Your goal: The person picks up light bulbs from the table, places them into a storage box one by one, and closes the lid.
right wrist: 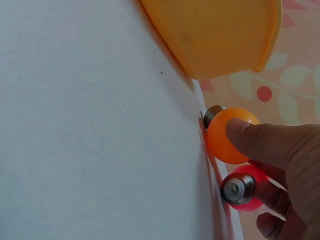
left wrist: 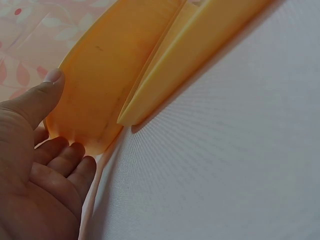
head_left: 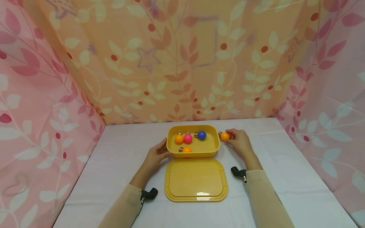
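Right hand pinching orange bulb, loose left hand touching box, four bulbs inside

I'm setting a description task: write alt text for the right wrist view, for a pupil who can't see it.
The right hand pinches a round orange bulb, with a red bulb close beside it. A yellow box stands on the white cloth nearby, with leaf-patterned fabric behind.

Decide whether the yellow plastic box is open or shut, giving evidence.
The yellow plastic box is open: its yellow lid lies on the white cloth, and four light bulbs show inside.
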The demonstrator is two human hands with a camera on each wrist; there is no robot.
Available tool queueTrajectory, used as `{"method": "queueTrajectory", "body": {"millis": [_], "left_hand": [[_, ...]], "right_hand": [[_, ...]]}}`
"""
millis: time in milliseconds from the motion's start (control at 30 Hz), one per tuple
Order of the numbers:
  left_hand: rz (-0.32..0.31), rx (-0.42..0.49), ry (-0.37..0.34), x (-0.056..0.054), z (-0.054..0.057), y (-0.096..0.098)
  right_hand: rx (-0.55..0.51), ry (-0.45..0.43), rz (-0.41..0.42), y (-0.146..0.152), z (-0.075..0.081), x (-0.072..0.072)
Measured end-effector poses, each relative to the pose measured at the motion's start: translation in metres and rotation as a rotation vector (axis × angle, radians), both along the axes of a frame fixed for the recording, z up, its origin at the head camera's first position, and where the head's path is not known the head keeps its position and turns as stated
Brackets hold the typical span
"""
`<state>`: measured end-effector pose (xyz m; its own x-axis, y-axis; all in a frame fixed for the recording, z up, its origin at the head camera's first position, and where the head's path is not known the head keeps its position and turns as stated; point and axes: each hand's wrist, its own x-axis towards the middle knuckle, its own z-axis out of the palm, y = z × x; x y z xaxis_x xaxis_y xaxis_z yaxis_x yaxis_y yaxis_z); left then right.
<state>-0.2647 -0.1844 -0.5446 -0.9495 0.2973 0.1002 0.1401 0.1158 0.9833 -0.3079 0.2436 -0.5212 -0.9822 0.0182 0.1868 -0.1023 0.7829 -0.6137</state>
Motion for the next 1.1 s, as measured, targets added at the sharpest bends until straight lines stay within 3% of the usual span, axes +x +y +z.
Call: {"method": "queueTrajectory", "body": {"millis": [667,1100], "left_hand": [[0.018,-0.018,-0.016,0.001,0.001,0.000],[0.015,-0.023,-0.016,0.000,0.000,0.000]], "right_hand": [[-0.031,0.029,0.020,0.002,0.005,0.000],[-0.083,0.000,-0.023,0.006,0.022,0.003]]}}
